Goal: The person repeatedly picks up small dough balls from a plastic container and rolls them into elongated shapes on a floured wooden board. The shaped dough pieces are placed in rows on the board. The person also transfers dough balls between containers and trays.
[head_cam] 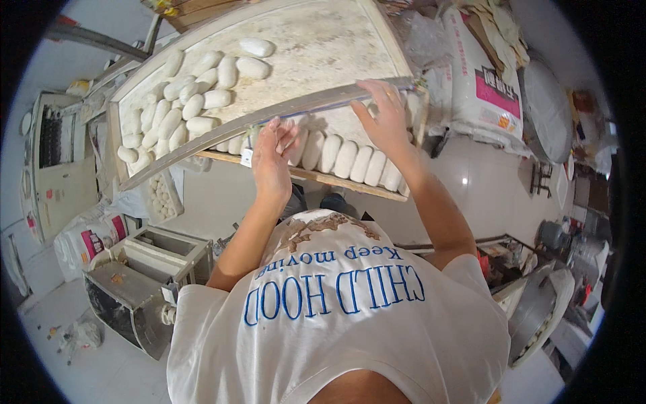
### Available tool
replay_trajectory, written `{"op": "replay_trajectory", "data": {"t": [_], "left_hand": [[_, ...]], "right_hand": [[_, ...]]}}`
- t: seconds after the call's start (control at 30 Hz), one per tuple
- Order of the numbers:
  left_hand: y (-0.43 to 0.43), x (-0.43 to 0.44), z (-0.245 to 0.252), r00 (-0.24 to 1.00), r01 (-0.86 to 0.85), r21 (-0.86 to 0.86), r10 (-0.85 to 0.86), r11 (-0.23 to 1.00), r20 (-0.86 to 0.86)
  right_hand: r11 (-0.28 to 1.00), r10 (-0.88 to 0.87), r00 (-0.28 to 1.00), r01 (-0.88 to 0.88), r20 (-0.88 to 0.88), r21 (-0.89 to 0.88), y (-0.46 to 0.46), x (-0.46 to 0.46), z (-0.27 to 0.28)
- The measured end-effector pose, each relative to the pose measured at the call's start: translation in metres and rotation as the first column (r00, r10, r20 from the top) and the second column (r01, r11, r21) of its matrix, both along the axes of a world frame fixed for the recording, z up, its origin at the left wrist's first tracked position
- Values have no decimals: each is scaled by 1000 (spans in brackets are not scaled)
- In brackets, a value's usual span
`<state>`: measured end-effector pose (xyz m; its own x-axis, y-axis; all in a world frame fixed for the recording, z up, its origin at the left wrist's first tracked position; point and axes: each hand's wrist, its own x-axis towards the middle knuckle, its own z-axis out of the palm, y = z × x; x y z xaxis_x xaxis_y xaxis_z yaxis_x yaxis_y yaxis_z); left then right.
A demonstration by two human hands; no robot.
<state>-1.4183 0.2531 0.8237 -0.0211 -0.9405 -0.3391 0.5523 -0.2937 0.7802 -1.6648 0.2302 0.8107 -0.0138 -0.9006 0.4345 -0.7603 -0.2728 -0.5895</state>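
Oval pieces of pale dough [171, 123] lie in a loose cluster on the left part of a floured wooden worktop [313, 50] with a raised rim. Below its front edge, a wooden tray [348, 186] sticks out towards me and holds a row of longer dough pieces [330, 154]. My left hand [275, 156] is over the tray's middle, its fingers curled near the worktop's edge; whether it holds anything is not plain. My right hand [383, 116] has its fingers spread over the worktop's front edge at the right, above the tray. Part of the row is hidden behind my left hand.
A smaller container of round dough pieces [162, 197] is low at the left. Large printed sacks [484, 86] stand at the right, beside a big round metal pan [545, 106]. A floury machine [146, 278] stands at lower left, and another round pan [535, 308] at lower right.
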Motion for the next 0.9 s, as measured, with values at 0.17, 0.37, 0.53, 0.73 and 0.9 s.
{"op": "replay_trajectory", "data": {"t": [0.17,0.37,0.53,0.73,0.9], "left_hand": [[-11,47,12,986,-45,-18,47,999,157],[-66,90,22,830,194,-292,3,936,558],[-134,104,18,360,582,-367,174,726,917],[-213,79,-8,67,906,-239,437,351,897],[-228,67,-5,-3,866,-89,183,492,983]], "right_hand": [[946,123,990,-140,74,292,-105,80,28],[914,48,983,29,-178,405,-212,155,1],[789,188,917,72,-351,610,-240,144,-9],[892,-149,988,119,36,436,-191,65,6],[806,-116,989,41,91,590,-150,27,4]]}}
